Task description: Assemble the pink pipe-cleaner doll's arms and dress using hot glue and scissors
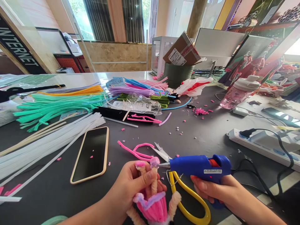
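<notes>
My left hand (131, 184) is closed around the beige legs of a pipe-cleaner doll (154, 209), which has a pink and lilac skirt. It is held with its two pink-tipped feet pointing up. My right hand (215, 190) grips the handle of a blue hot glue gun (194, 167). The metal nozzle touches or nearly touches the pink-lilac foot (154, 162) on the right. Beneath the gun lie yellow-handled scissors (201, 206), their blades partly hidden. Behind the feet is a bent pink pipe cleaner (133, 152).
A phone (90, 156) lies left of my hands, beside white pipe cleaners (53, 143) and green ones (58, 106). Pink clippings (201, 111) dot the table. At right are a power strip (262, 145) with cables and a pink bottle (240, 92). A dark green bin (179, 75) stands behind.
</notes>
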Tool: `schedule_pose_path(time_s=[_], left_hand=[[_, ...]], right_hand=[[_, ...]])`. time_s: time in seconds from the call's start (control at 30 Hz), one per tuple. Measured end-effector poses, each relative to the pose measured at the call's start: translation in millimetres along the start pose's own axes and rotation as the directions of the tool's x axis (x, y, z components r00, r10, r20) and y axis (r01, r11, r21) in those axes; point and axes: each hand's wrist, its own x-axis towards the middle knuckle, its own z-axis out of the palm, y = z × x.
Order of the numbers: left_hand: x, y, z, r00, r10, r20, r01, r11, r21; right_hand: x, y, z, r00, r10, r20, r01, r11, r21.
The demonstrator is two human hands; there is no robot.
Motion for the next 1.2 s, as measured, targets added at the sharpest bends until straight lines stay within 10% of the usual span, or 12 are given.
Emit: schedule_pose_path(time_s=[1.2], left_hand=[[-3.9,3.6,1.5,0.998,-0.053,0.022,0.054,0.998,-0.04]], right_hand=[[9.6,6.5,-11.1,0.995,-0.076,-0.072,0.071,0.995,-0.067]])
